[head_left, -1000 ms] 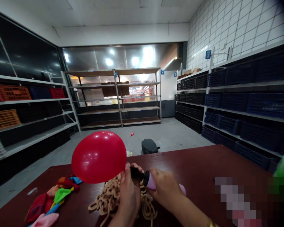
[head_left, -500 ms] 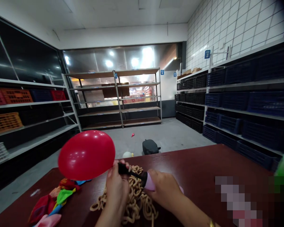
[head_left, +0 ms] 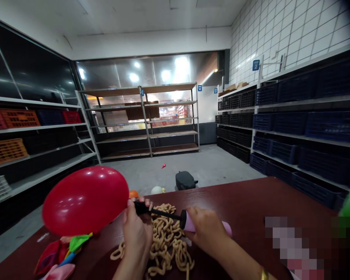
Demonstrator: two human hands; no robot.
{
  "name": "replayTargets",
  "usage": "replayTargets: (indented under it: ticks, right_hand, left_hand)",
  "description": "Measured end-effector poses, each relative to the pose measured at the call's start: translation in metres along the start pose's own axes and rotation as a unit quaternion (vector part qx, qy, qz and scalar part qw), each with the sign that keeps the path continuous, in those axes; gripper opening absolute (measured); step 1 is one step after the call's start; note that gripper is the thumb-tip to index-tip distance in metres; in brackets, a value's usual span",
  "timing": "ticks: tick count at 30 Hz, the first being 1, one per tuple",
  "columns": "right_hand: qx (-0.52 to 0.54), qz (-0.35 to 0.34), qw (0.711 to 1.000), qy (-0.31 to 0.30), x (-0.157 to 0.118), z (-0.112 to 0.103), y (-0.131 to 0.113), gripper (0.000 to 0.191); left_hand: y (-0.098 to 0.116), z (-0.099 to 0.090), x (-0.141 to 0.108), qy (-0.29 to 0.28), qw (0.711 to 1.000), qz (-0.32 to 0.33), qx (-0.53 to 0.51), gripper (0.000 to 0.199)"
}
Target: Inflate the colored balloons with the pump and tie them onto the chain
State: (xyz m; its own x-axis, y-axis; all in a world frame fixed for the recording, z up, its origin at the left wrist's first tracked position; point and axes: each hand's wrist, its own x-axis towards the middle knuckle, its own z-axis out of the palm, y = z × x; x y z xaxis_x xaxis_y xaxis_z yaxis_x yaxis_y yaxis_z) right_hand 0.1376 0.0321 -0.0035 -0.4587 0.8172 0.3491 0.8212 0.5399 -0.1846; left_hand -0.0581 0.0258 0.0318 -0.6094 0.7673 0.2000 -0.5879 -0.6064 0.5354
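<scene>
The red balloon (head_left: 86, 200) lies left of the left hand (head_left: 137, 229) pinching its neck, the right hand (head_left: 208, 230) gripping the pump (head_left: 189, 223).

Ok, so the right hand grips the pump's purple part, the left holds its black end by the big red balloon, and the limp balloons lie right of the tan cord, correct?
Not quite: the head view shows the limp balloons left of the tan cord, not right. The rest holds.
</scene>
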Motion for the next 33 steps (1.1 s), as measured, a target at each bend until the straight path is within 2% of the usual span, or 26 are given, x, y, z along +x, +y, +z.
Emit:
replayTargets:
  ticks: [8, 13, 17, 20, 24, 28, 30, 33]
  right_hand:
    - [0.019, 0.001, 1.000, 0.003, -0.003, -0.003, -0.014, 0.041]
    - [0.033, 0.014, 0.999, 0.008, -0.004, -0.002, -0.016, 0.034]
    - [0.056, 0.004, 0.998, 0.015, -0.003, 0.001, -0.018, 0.031]
    - [0.048, -0.002, 0.999, 0.019, -0.002, 0.004, -0.016, 0.030]
    - [0.019, -0.017, 1.000, 0.008, -0.001, 0.009, -0.009, 0.036]
    - [0.002, -0.022, 1.000, 0.003, 0.000, 0.013, -0.002, 0.040]
    - [-0.005, -0.026, 1.000, 0.006, 0.000, 0.014, 0.001, 0.040]
    - [-0.030, -0.029, 0.999, 0.016, 0.000, 0.015, 0.004, 0.042]
  left_hand:
    - [-0.041, 0.007, -0.049, -0.009, 0.997, -0.073, 0.022, 0.022]
    - [-0.049, 0.008, -0.059, -0.022, 0.996, -0.086, 0.024, 0.020]
    - [-0.044, 0.007, -0.050, -0.035, 0.994, -0.098, 0.022, 0.019]
    - [-0.037, 0.005, -0.034, -0.020, 0.996, -0.084, 0.011, 0.020]
    - [-0.014, -0.003, -0.002, 0.006, 0.999, -0.045, 0.000, 0.023]
    - [0.013, -0.013, 0.025, 0.008, 1.000, 0.006, -0.021, 0.026]
    - [0.020, -0.016, 0.030, 0.007, 0.999, 0.024, -0.025, 0.026]
    - [0.021, -0.014, 0.028, -0.003, 0.999, 0.040, -0.030, 0.027]
